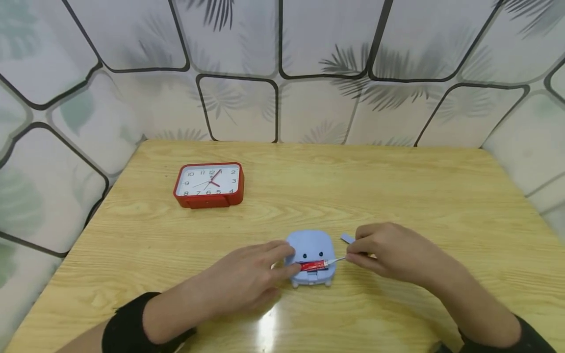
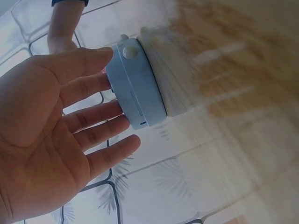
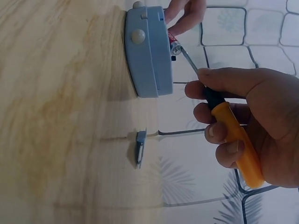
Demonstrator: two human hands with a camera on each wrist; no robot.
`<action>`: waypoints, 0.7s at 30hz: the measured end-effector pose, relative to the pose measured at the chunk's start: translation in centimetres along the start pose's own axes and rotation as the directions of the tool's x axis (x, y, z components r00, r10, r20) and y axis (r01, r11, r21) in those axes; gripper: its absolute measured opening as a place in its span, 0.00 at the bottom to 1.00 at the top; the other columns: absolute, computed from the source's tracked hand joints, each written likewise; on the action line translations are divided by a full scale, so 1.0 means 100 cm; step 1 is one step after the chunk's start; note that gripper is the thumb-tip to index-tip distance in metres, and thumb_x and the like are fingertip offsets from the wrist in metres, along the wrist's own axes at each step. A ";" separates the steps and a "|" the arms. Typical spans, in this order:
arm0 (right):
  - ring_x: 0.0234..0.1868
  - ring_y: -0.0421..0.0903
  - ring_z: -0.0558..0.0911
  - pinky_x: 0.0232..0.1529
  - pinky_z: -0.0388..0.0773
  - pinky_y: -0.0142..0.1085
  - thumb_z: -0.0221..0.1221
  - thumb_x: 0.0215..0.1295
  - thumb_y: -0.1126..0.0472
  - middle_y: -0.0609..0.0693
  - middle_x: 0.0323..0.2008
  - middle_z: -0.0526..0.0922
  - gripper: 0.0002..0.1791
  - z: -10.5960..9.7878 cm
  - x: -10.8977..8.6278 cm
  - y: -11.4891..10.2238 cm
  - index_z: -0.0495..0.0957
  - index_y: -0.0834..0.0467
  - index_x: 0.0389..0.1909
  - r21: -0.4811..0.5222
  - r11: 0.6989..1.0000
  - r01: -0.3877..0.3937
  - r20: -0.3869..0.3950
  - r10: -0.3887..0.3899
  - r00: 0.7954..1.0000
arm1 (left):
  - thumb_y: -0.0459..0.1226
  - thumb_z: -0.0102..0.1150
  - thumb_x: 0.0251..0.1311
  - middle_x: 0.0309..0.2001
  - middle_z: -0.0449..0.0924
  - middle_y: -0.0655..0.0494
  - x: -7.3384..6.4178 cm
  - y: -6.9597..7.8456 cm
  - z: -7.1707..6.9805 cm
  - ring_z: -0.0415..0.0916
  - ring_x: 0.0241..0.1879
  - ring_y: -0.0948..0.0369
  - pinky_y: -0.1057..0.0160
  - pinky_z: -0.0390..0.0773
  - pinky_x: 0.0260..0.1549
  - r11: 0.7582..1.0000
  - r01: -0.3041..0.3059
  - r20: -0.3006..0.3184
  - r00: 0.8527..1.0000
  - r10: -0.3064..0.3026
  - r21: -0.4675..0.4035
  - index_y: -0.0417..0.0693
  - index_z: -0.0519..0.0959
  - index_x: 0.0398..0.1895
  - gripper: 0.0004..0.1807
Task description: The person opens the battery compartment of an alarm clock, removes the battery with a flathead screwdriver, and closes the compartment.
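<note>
A small light blue device (image 1: 311, 244) with two dark knobs and pale round feet lies on the table. A red battery (image 1: 313, 265) sits at its compartment, the silver end raised and facing right. My right hand (image 1: 388, 252) grips a screwdriver with an orange handle (image 3: 238, 147), and its thin metal shaft (image 3: 189, 59) reaches the battery's end. At the device's left side is my left hand (image 1: 253, 272), its fingers extended and touching the blue casing (image 2: 135, 86). One fingertip of that hand is right at the battery's left end.
A small light blue cover piece (image 1: 347, 238) lies on the table just right of the device, partly behind the right hand in the head view. Farther back at left rests a red clock (image 1: 209, 185). A patterned curtain (image 1: 318, 108) hangs behind the wooden table (image 1: 375, 186).
</note>
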State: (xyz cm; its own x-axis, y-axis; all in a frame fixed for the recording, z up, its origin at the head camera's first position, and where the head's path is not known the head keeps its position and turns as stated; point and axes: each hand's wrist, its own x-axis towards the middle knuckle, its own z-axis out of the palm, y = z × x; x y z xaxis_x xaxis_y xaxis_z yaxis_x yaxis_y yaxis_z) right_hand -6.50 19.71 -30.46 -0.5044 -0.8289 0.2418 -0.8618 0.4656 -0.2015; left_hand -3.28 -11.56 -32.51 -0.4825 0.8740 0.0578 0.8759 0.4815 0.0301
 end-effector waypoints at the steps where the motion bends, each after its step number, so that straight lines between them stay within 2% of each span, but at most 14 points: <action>1: 0.24 0.25 0.64 0.25 0.67 0.19 0.68 0.61 0.60 0.33 0.24 0.70 0.04 0.001 -0.001 0.001 0.86 0.47 0.29 0.002 1.000 -0.004 0.000 0.004 1.000 | 0.47 0.65 0.62 0.63 0.71 0.53 0.000 0.000 0.000 0.72 0.65 0.54 0.58 0.76 0.63 1.000 -0.001 0.000 1.000 0.001 -0.003 0.56 0.77 0.64 0.26; 10: 0.26 0.25 0.66 0.26 0.68 0.20 0.64 0.67 0.56 0.33 0.27 0.73 0.05 0.008 -0.002 0.001 0.85 0.45 0.31 0.018 1.000 -0.008 -0.062 0.009 0.998 | 0.48 0.64 0.63 0.64 0.71 0.54 0.000 0.000 -0.002 0.71 0.66 0.55 0.59 0.73 0.65 1.000 0.011 0.026 1.000 -0.011 -0.015 0.57 0.77 0.65 0.26; 15: 0.26 0.25 0.66 0.26 0.67 0.18 0.61 0.69 0.53 0.33 0.27 0.72 0.08 0.009 0.002 -0.001 0.85 0.46 0.30 0.015 1.000 0.021 -0.114 -0.019 0.993 | 0.48 0.64 0.63 0.64 0.71 0.53 0.000 -0.001 -0.002 0.70 0.67 0.54 0.59 0.74 0.65 1.000 0.008 0.023 1.000 -0.008 -0.006 0.57 0.77 0.64 0.26; 21: 0.26 0.27 0.68 0.26 0.69 0.20 0.61 0.70 0.54 0.35 0.28 0.74 0.08 0.009 0.010 0.000 0.85 0.47 0.31 -0.013 0.999 0.051 -0.116 -0.052 0.992 | 0.48 0.64 0.63 0.63 0.71 0.54 0.000 -0.002 -0.001 0.71 0.66 0.55 0.59 0.73 0.65 1.000 -0.001 0.014 1.000 0.001 0.003 0.57 0.77 0.65 0.26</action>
State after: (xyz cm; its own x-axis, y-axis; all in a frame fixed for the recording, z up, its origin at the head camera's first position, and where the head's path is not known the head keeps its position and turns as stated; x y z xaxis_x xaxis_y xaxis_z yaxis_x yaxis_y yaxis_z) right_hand -6.96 18.57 -31.08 -0.4620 -0.8103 0.3606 -0.8868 0.4268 -0.1771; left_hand -3.41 -11.68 -32.44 -0.4819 0.8751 0.0436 0.8762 0.4812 0.0267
